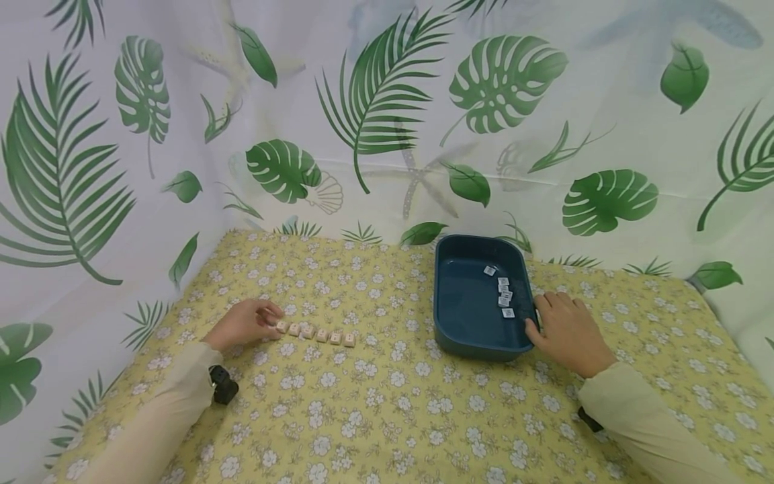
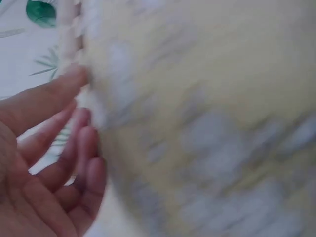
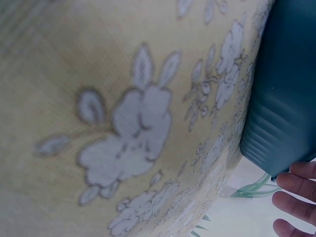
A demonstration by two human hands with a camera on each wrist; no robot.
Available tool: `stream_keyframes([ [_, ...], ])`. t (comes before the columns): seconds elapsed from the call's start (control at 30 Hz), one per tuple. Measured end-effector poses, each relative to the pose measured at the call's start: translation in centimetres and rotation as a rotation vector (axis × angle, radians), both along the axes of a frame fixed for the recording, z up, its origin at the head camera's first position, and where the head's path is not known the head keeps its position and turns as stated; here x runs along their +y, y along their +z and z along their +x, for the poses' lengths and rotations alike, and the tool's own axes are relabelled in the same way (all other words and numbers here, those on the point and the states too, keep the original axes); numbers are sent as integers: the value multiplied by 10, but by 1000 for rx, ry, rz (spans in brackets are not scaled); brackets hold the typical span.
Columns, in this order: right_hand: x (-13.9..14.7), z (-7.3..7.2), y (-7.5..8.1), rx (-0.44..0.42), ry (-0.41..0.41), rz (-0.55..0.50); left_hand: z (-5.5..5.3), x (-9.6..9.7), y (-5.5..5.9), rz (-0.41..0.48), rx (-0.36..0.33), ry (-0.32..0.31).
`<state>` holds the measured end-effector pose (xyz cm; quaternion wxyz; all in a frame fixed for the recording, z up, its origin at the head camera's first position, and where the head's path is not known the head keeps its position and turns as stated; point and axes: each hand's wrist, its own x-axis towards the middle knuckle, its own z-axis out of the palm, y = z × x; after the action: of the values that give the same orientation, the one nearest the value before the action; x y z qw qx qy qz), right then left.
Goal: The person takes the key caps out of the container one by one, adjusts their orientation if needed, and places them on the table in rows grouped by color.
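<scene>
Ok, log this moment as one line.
left hand: at left end of tile row, grip unclear | right hand: touching right side of blue bin | bin: white pieces inside

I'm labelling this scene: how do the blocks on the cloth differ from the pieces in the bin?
The blocks are beige; the pieces are white with dark markings. The blocks form one row; the pieces lie unevenly, some bunched together. Both sets are small items.

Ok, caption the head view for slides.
Left hand at a row of small blocks, right hand against a blue bin holding white pieces.
</scene>
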<state>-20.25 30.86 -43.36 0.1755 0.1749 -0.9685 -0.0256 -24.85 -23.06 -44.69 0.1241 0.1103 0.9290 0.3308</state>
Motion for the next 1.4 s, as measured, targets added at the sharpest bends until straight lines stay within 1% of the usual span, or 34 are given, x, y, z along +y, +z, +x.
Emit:
stream_keyframes([
  [0.07,0,0,0,-3,1,1,-1,0,11,-70,-11,-2],
  [0.13,0,0,1,-4,2,0,-2,3,25,-134,-8,-3],
  [0.17,0,0,1,-4,3,0,-3,6,32,-165,4,-2],
  [0.23,0,0,2,0,3,-2,-5,15,46,-200,43,-7],
  [0.33,0,0,2,6,5,0,-7,36,67,-219,108,-19],
  [0.4,0,0,2,9,6,1,-9,55,80,-212,144,-32],
  [0.53,1,2,3,9,1,4,-14,104,103,-181,203,-79],
  [0.63,1,3,3,4,-4,6,-21,145,115,-152,239,-145],
  [0.73,2,2,3,-5,-8,5,-30,185,123,-105,258,-225],
  [0.8,2,1,1,-8,-10,4,-37,212,126,-68,250,-266],
  [0.9,1,-1,0,-2,-9,6,-49,251,125,-5,224,-316],
  [1.0,1,-1,0,2,-12,8,-58,290,119,38,203,-348],
  [1.07,1,0,1,2,-13,13,-60,313,114,47,192,-365],
  [1.13,1,0,1,2,-11,17,-62,332,108,32,181,-376],
  [1.23,3,0,0,11,-1,20,-64,357,95,-13,166,-397],
  [1.3,4,0,0,25,10,18,-67,372,84,-57,169,-401],
  [1.4,5,0,0,45,27,14,-72,390,67,-129,164,-385],
])
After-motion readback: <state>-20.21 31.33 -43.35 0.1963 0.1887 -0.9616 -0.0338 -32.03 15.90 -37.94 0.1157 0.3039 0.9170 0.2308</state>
